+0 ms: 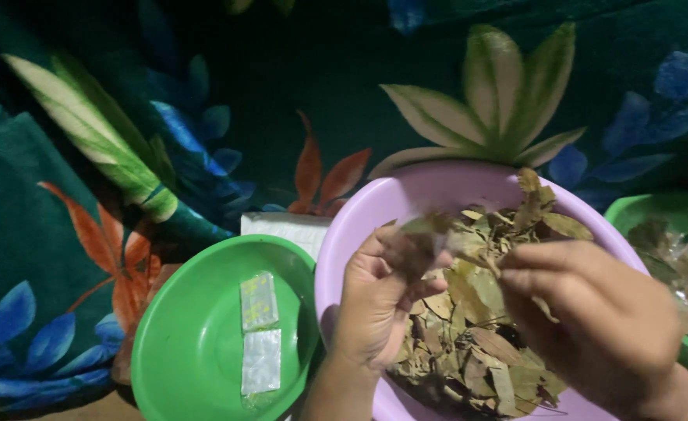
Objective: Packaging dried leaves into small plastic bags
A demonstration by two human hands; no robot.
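Dried brown-green leaves (468, 335) fill a lilac plastic basin (344, 234) at the centre of the view. Both hands hover over it. The left hand (375, 300) pinches a dark, blurred leaf (418, 245) between thumb and fingers, held just above the heap. The right hand (593, 312) has its fingers drawn narrow around another leaf piece (468, 261), touching the same cluster. The step in hand looks like picking through and pulling leaves apart; the next move would call for a gentle tug, since dry leaves crumble easily.

Just left of the basin, almost touching its rim, sits a green bowl (188, 343) holding two small clear packets (259, 335), one above the other. A white folded item (285, 226) lies behind the two. At the far right edge a second green bowl (648, 206) holds more leaves, near the right wrist. Everything rests on a dark green cloth (281, 86) with a leaf pattern; open room lies towards the top.
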